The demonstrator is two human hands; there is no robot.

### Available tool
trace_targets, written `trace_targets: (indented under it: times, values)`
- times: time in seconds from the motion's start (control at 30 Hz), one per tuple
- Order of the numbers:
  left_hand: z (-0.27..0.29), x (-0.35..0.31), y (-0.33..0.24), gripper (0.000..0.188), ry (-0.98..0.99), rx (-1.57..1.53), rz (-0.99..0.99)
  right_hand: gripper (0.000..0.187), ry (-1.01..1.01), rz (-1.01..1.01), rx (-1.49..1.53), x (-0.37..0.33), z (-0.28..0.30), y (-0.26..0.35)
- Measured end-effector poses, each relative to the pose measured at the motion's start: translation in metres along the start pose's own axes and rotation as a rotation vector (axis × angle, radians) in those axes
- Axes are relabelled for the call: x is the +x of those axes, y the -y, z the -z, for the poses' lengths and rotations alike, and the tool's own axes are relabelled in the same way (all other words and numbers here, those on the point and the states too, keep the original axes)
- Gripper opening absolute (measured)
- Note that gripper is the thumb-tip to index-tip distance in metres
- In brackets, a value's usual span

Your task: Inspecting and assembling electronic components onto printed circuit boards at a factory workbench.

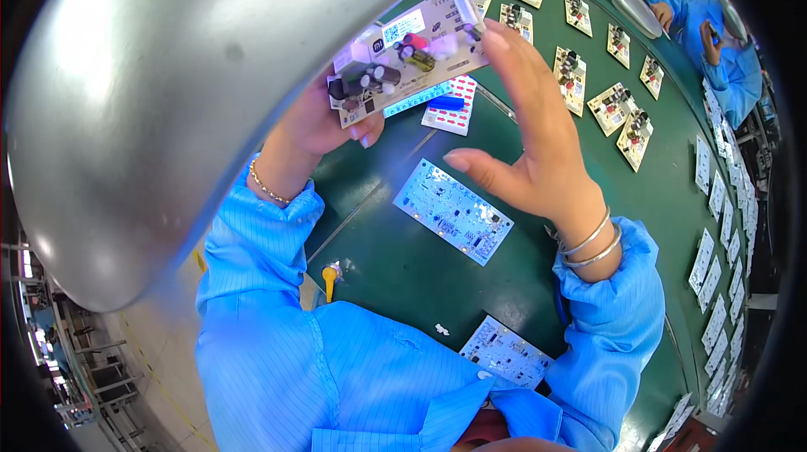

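A printed circuit board (pixel 412 74) with capacitors, a white label and other raised parts is tilted up just past the rim of a grey hood. My left hand (pixel 315 124) grips its left end, fingertips showing below the lower edge; the rest of that grip is partly hidden. My right hand (pixel 546 145) has its thumb spread wide from the fingers, with the fingertips right at the board's right end. I cannot tell whether they touch it. Below the hands, a second circuit board (pixel 454 212) lies solder side up on the green tabletop (pixel 387 242).
The smooth grey hood (pixel 168 99) covers the upper left. Several boards (pixel 569 80) lie parts-up at the far right, and more pale boards (pixel 719 200) line a lower strip. Another board (pixel 507 353) lies near my body. A yellow-handled item (pixel 329 282) and a red-arrowed card (pixel 454 120) are close. A co-worker (pixel 706 40) sits far right.
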State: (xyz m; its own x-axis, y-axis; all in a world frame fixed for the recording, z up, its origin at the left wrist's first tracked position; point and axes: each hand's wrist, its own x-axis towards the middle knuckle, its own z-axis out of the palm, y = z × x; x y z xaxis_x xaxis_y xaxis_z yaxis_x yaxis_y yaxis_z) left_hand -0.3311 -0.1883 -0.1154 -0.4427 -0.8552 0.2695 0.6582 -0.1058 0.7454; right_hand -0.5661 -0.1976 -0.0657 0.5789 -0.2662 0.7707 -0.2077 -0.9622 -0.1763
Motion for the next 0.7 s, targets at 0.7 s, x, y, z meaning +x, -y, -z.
trace_targets:
  times: [0.7]
  values:
    - [-0.035, 0.012, 0.0, 0.064, 0.263, -0.262, 0.286, 0.054, -0.21, -0.824, 0.762, -0.014, -0.022, -0.023]
